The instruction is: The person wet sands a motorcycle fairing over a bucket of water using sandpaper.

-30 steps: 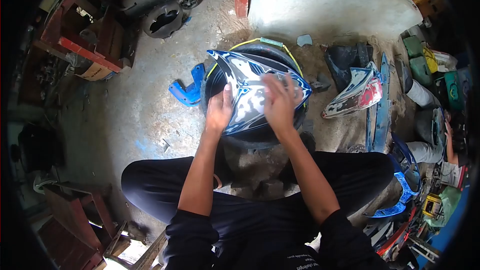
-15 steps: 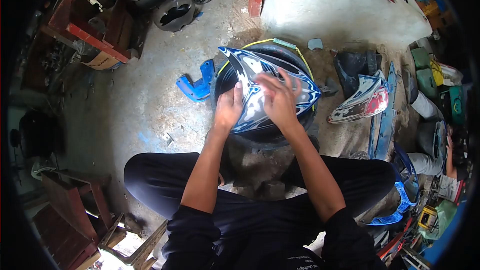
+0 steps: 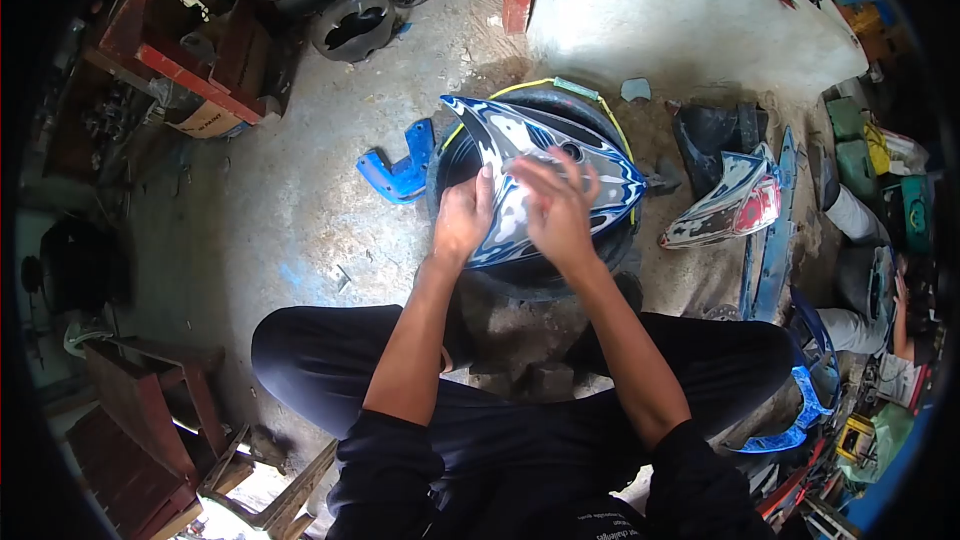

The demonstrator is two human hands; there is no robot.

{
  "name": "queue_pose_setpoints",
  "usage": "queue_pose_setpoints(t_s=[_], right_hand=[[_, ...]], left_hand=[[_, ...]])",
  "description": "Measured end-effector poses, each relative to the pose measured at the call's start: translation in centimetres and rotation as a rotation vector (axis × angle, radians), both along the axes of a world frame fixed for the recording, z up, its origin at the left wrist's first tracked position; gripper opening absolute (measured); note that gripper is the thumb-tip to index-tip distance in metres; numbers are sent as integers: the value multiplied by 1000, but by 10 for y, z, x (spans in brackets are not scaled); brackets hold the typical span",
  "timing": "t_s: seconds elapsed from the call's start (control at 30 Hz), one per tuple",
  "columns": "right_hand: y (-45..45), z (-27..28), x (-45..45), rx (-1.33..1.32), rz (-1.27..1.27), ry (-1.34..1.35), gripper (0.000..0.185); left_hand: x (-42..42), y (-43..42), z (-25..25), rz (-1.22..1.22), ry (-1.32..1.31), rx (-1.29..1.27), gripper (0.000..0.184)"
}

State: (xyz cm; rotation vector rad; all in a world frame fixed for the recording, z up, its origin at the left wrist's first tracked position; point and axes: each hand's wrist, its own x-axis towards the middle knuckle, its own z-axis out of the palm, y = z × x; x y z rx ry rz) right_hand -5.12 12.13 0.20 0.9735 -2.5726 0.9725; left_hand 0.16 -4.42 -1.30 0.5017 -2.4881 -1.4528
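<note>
A pointed motorcycle fairing panel [image 3: 512, 130], patterned in blue, white, grey and black, lies across the top of a round black tub [image 3: 440, 165] between my knees. My left hand [image 3: 463, 215] grips the panel's near left edge, thumb on top and the other fingers hidden. Over the panel's middle is my right hand [image 3: 560, 205], palm down with fingers apart and somewhat blurred. Nothing shows in that hand, though its underside is hidden. A yellow rim band [image 3: 617, 120] runs round the tub's far side.
A blue plastic piece [image 3: 400, 165] lies left of the tub. To the right are a red-and-white fairing part [image 3: 735, 200], a long blue strip [image 3: 770, 260] and a blue frame piece [image 3: 800, 415]. Another person's hand [image 3: 901, 290] shows at far right. A wooden stool [image 3: 270, 500] stands lower left.
My right hand's fingers have shifted slightly over the panel. The left hand keeps its grip. The whole view has moved a little, and the panel stays on the tub.
</note>
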Motion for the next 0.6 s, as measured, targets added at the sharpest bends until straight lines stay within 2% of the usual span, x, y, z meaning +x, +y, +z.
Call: queue_pose_setpoints(t_s=[0.07,0.17,0.3,0.4,0.47,0.6], right_hand=[[1,2,3,1,17,-4,38],[5,3,-3,36,-144,7,34],[7,-2,9,-30,-52,-18,32],[5,-4,5,10,-80,47,35],[-1,-2,-5,5,-138,54,35],[1,0,0,1,-17,63,32]], left_hand=[[-2,2,0,-23,-18,33,51],[-2,3,1,-37,-3,16,50],[-1,5,1,-21,-14,37,50],[-1,4,-3,-21,71,-32,59],[0,5,3,-25,2,-1,48],[-1,5,4,-35,-8,-19,48]])
